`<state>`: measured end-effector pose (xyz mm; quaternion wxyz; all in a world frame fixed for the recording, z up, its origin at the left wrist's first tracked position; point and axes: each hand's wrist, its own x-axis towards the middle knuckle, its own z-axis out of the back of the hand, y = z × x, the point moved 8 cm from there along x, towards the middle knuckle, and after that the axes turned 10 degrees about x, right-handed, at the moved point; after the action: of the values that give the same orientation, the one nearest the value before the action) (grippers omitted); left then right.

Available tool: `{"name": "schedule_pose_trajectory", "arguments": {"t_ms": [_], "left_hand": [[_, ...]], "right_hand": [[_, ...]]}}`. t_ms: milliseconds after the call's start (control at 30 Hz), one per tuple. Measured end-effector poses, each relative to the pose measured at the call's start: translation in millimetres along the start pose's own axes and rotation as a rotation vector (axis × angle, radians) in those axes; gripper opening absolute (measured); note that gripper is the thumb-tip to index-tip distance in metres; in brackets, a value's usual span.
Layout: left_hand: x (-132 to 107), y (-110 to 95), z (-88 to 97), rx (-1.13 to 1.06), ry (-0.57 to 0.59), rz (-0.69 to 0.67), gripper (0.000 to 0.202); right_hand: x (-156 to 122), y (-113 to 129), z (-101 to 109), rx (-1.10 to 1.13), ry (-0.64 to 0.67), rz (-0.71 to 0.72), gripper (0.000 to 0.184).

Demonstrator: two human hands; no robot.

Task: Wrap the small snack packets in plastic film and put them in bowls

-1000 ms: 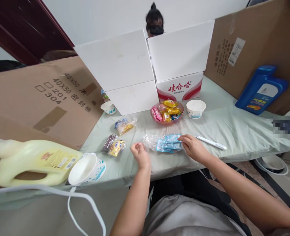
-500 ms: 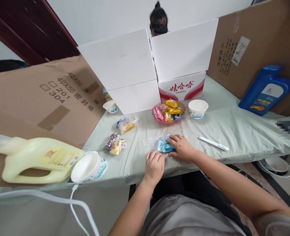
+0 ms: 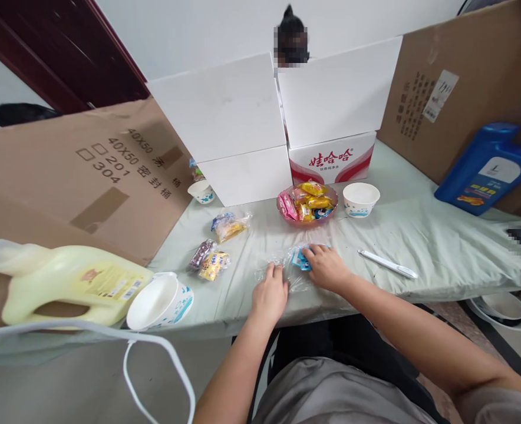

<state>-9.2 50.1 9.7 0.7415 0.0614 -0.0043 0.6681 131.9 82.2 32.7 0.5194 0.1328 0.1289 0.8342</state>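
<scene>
My left hand (image 3: 270, 297) lies on the left part of a clear plastic bag (image 3: 293, 281), its visible fingers stretched forward. Close by, my right hand (image 3: 329, 268) has its fingers closed over a small blue packet (image 3: 301, 258), which rests on or inside the bag; I cannot tell which. The fingers hide part of the packet. Beyond the hands stands a pink bowl (image 3: 307, 222) full of wrapped snacks. To the left lie two clear bags of small snack packets, one with a blue-and-yellow pair (image 3: 230, 225), the other with a brown-and-yellow pair (image 3: 210, 262).
A white pen (image 3: 388, 264) lies right of my hands. Paper bowls stand at the back right (image 3: 361, 200), back left (image 3: 201, 192) and front left (image 3: 161, 301). A yellow jug (image 3: 79, 285), a blue bottle (image 3: 488, 171) and white boxes (image 3: 238, 129) surround the work area. A person is behind the boxes.
My left hand has shifted left and its fingers have straightened over the bag. The bag is spread wider, and my right hand and the blue packet sit slightly farther right.
</scene>
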Motion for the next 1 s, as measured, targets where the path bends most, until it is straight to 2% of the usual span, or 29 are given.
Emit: {"name": "schedule_pose_trajectory", "arguments": {"t_ms": [100,167,233,300,367,400,467,533,600,700,767,833,867,933,1000], "left_hand": [[-0.4,0.9,-6.2,0.020,0.069,-0.038,0.043],[-3.1,1.7,-8.6,0.029,0.083,-0.051,0.043],[-5.3,1.9,-10.4,0.035,0.099,-0.049,0.044],[-6.7,1.4,-11.4,0.036,0.122,-0.037,0.045],[-7.3,0.6,-10.9,0.034,0.141,-0.024,0.045],[-7.5,0.2,-10.3,0.034,0.147,-0.021,0.046],[-7.9,-0.4,-8.9,0.034,0.153,-0.021,0.046],[-8.4,-0.1,-8.4,0.030,0.157,-0.020,0.045],[-9.0,1.0,-9.1,0.022,0.159,-0.013,0.045],[-8.9,1.5,-9.8,0.007,0.130,-0.011,0.045],[-8.1,0.7,-9.8,-0.003,0.101,-0.016,0.044],[-7.8,0.6,-9.4,-0.010,0.074,-0.013,0.043],[-8.3,1.1,-8.6,-0.017,0.059,-0.010,0.043],[-11.4,2.3,-4.2,-0.049,0.007,-0.013,0.038],[-18.5,2.7,4.1,-0.099,-0.075,-0.053,0.028]], "right_hand": [[-3.1,-36.4,21.0,0.104,-0.070,-0.089,0.049],[-3.9,-63.4,43.7,0.233,-0.203,-0.140,0.048],[-2.9,-82.0,72.0,0.370,-0.370,-0.122,0.046],[1.8,-87.7,102.0,0.447,-0.513,-0.047,0.047],[14.0,-82.0,127.2,0.430,-0.567,0.036,0.049],[23.8,-76.4,136.0,0.390,-0.550,0.073,0.048],[49.9,-64.7,143.0,0.269,-0.424,0.123,0.045],[77.0,-60.0,139.4,0.123,-0.251,0.107,0.044],[95.4,-62.4,137.5,0.011,-0.172,0.034,0.048],[96.4,-57.5,142.5,-0.004,-0.288,-0.014,0.040],[79.6,-42.0,134.2,0.082,-0.338,0.064,0.028],[53.3,-19.8,105.7,0.195,-0.225,0.216,0.025],[36.7,-8.1,84.1,0.244,-0.100,0.304,0.027],[-3.1,9.6,39.3,0.271,0.154,0.459,0.043],[-39.1,10.1,8.3,0.225,0.252,0.499,0.060]]}}
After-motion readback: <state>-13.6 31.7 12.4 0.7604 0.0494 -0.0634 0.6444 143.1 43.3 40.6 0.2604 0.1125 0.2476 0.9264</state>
